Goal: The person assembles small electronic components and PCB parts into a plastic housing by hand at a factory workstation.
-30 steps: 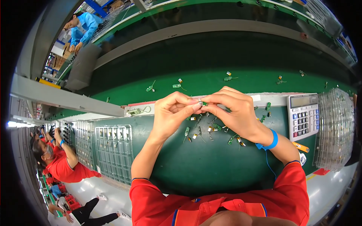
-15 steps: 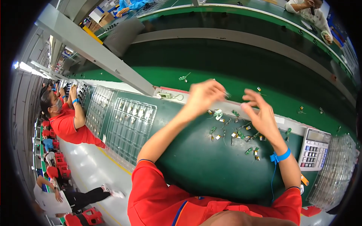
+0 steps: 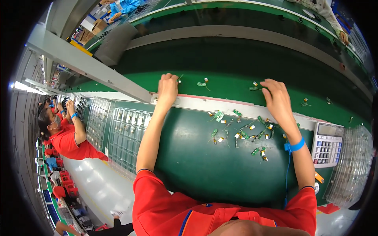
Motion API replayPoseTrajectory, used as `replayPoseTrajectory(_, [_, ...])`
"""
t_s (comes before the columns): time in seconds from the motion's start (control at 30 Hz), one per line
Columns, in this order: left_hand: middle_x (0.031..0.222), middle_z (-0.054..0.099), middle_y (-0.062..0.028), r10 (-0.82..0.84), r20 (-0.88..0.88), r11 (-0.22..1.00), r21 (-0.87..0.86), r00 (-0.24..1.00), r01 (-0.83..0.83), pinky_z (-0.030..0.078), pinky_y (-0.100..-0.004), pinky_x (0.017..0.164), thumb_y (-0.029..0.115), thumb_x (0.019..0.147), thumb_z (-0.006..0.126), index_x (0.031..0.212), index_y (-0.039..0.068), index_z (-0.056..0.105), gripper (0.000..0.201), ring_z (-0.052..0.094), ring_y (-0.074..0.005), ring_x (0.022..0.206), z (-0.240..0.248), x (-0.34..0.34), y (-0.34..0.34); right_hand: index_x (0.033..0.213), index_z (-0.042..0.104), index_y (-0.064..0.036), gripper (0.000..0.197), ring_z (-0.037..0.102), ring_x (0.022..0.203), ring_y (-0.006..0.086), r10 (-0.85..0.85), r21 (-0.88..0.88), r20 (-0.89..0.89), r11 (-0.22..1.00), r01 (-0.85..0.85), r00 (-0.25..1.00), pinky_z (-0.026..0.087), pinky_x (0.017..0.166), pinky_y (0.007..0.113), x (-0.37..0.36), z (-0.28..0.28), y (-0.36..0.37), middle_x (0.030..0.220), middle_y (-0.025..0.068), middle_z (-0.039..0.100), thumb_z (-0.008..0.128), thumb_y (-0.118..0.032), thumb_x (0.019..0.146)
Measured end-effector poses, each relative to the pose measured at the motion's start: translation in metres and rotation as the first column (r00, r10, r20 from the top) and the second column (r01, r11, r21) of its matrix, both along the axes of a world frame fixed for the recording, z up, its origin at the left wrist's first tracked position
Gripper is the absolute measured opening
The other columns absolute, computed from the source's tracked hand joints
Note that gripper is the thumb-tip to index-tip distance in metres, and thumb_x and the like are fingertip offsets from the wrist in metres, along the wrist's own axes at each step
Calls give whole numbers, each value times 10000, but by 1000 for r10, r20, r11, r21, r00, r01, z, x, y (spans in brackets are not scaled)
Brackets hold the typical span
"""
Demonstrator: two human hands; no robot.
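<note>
Over the green belt, my left hand [image 3: 168,88] reaches down with its fingers curled together. A small circuit board [image 3: 179,81] with a thin wire peeks out at its right side, mostly covered by the fingers. My right hand [image 3: 278,98] hovers at the belt's near edge, thumb and forefinger apart with nothing seen between them. Just left of its fingertips lies another green circuit board with a yellow-ended part [image 3: 254,88]. Between the hands, one more wired circuit board [image 3: 202,84] rests on the belt. Several such boards [image 3: 245,135] are scattered on the dark green worktable [image 3: 197,165].
A calculator [image 3: 327,143] and stacked clear trays [image 3: 350,169] stand at the right. Clear compartment trays [image 3: 128,137] with parts lie at the left. A grey post [image 3: 90,70] slants over the belt. A blue band [image 3: 295,146] with a cord circles my right wrist. A co-worker [image 3: 65,133] sits further left.
My hands have moved apart, the left one going left onto a circuit board on the belt. A board now shows on the belt near where my left hand was. The view has shifted slightly.
</note>
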State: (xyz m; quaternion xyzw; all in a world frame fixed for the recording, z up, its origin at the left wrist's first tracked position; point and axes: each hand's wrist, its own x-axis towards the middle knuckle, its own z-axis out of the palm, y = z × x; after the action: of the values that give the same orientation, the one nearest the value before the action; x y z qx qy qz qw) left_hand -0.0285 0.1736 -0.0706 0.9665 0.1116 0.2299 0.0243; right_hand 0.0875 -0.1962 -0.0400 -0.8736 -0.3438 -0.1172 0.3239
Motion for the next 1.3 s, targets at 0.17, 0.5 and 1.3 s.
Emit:
replayPoseTrajectory(0.17, [790,672,-134,-23,-154,948,-316,988,-27,509,-325,671,16,765,659,835,10,672,71,653,-269,732,28,-1,-17,1175,610,-42,342,482,1162,350,148,-115,24,983,-145,989,411,989,417,16,-29,18,1274,178,537,619,-54,834])
replayPoseTrajectory(0.5, [776,664,-129,-395,-196,813,-530,898,242,506,-311,651,16,754,699,841,-13,709,93,643,-229,724,49,-27,-83,909,683,23,148,592,854,315,165,-65,-95,983,-172,982,493,783,414,0,-1,13,883,154,668,650,-37,778])
replayPoseTrajectory(1.3, [970,613,-101,-368,194,76,-969,909,237,506,-232,577,17,842,654,920,-63,672,113,592,-113,691,85,17,-171,979,682,16,157,685,807,185,262,500,-217,857,-124,940,572,718,280,-44,48,11,931,115,688,677,-9,824])
